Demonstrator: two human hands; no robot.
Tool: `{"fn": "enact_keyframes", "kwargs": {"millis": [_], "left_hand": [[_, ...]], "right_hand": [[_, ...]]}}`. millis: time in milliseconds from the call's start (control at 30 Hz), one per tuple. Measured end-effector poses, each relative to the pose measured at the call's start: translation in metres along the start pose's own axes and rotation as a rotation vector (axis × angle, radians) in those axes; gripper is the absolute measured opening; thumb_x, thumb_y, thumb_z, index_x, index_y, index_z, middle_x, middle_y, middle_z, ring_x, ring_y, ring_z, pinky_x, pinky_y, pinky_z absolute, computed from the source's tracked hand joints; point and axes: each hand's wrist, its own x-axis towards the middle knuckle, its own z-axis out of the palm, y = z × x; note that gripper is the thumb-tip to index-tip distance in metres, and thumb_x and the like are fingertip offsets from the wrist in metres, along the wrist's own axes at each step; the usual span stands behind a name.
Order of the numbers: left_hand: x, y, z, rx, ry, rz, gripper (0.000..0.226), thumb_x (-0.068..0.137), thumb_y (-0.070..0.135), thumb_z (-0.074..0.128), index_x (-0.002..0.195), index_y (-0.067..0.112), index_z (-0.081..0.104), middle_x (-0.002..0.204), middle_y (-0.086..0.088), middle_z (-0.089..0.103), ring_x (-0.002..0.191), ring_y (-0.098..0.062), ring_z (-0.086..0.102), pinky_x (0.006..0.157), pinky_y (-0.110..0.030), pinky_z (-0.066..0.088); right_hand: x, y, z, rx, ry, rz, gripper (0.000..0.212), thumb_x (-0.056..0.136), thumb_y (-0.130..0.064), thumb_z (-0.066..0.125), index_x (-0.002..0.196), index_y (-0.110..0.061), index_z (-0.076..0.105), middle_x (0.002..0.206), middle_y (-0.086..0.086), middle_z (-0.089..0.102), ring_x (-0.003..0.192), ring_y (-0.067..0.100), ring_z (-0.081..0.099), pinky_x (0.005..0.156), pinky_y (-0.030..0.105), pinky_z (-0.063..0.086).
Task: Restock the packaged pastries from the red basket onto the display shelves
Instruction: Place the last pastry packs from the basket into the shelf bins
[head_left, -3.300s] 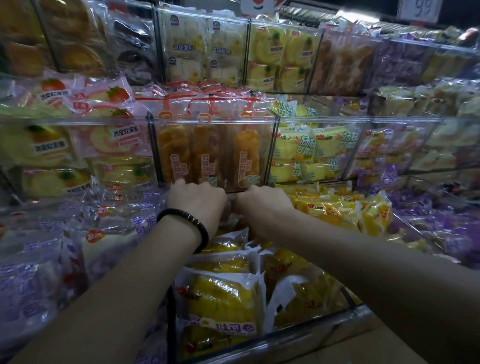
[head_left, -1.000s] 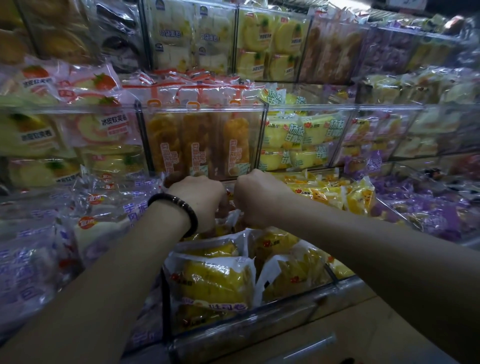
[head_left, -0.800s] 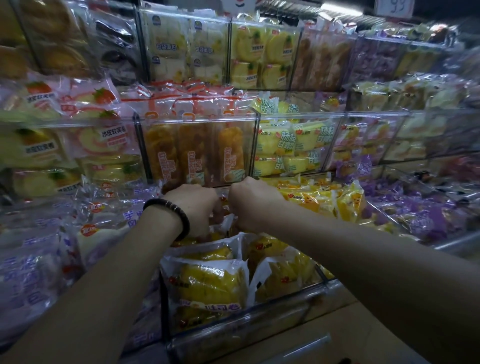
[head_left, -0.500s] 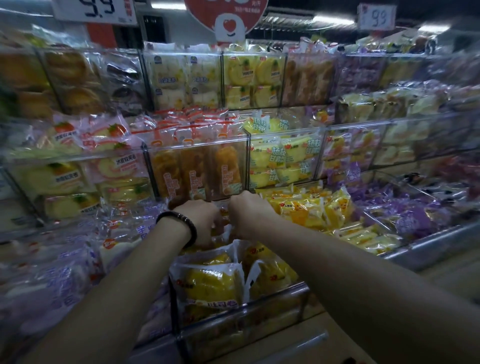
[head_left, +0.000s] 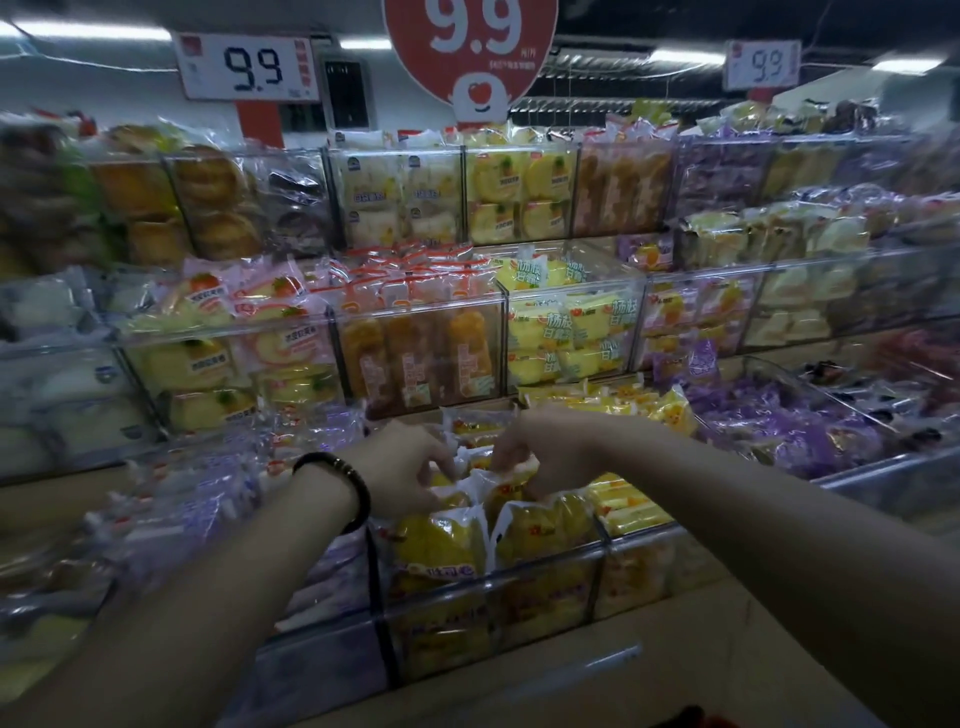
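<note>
Pinching packets (head_left: 470, 480): left hand (head_left: 405, 467), right hand (head_left: 550, 449)

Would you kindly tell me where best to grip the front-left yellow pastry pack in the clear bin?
Probably pinch the white top seam of the yellow pastry pack, coming from above: it stands upright behind the clear bin wall, pressed against its neighbour, so only the top is free.

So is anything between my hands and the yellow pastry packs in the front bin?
Nothing visible. The left hand and right hand already grip pastry packs inside the clear bin.
</note>
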Motion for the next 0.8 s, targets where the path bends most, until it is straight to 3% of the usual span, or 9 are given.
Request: {"fn": "enact_keyframes", "kwargs": {"millis": [100,233,367,433,567,700,800], "left_hand": [[0.0,0.008,0.006,0.026,-0.025,0.009,0.031,0.1,0.04,0.064,0.131,0.038,0.067,0.119,0.008,0.066,0.101,-0.009,0.058,0.082,-0.027,0.049],[0.004,0.007,0.012,-0.033,-0.041,-0.048,0.037,0.101,0.029,0.062,0.135,0.043,0.065,0.135,0.004,0.066,0.112,-0.015,0.063,0.089,-0.033,0.055],[0.009,0.007,0.017,0.001,-0.003,-0.118,0.041,0.1,0.022,0.063,0.135,0.043,0.066,0.147,-0.002,0.059,0.124,-0.023,0.061,0.093,-0.037,0.058],[0.012,0.007,0.022,0.028,0.026,-0.155,0.04,0.101,0.021,0.062,0.136,0.041,0.066,0.151,-0.003,0.055,0.123,-0.024,0.061,0.092,-0.04,0.06],[0.013,0.006,0.033,0.128,0.117,-0.248,0.039,0.102,0.024,0.063,0.134,0.045,0.065,0.148,-0.011,0.057,0.114,-0.031,0.067,0.09,-0.044,0.061],[0.017,0.01,0.043,0.179,0.224,-0.351,0.038,0.103,0.016,0.06,0.131,0.039,0.069,0.136,-0.012,0.063,0.11,-0.034,0.069,0.087,-0.045,0.06],[0.024,0.01,0.049,0.199,0.272,-0.353,0.027,0.103,0.02,0.058,0.121,0.031,0.075,0.123,-0.009,0.071,0.106,-0.03,0.07,0.082,-0.043,0.059]], "right_hand": [[0.001,-0.003,0.012,0.017,0.049,-0.021,0.042,0.097,-0.023,0.073,0.138,-0.026,0.064,0.134,-0.003,0.069,0.123,0.017,0.064,0.1,0.037,0.054],[0.001,-0.004,0.021,0.056,0.071,0.022,0.038,0.1,-0.026,0.07,0.138,-0.032,0.064,0.136,-0.003,0.067,0.123,0.019,0.062,0.096,0.037,0.052],[0.002,-0.006,0.023,-0.014,0.137,0.112,0.035,0.097,-0.039,0.071,0.131,-0.043,0.065,0.126,-0.007,0.07,0.118,0.018,0.061,0.104,0.047,0.041],[0.005,-0.01,0.026,-0.03,0.184,0.169,0.034,0.095,-0.045,0.073,0.128,-0.045,0.066,0.121,-0.007,0.07,0.112,0.019,0.063,0.102,0.047,0.046],[0.019,-0.024,0.035,-0.156,0.257,0.299,0.042,0.094,-0.033,0.078,0.132,-0.041,0.064,0.118,-0.001,0.069,0.092,0.021,0.066,0.074,0.037,0.06],[0.026,-0.027,0.036,-0.175,0.295,0.333,0.041,0.093,-0.027,0.079,0.131,-0.034,0.067,0.115,0.002,0.069,0.094,0.025,0.068,0.073,0.038,0.061],[0.029,-0.029,0.036,-0.171,0.303,0.356,0.034,0.091,-0.023,0.081,0.123,-0.029,0.071,0.11,0.001,0.071,0.087,0.023,0.068,0.065,0.035,0.057]]}}
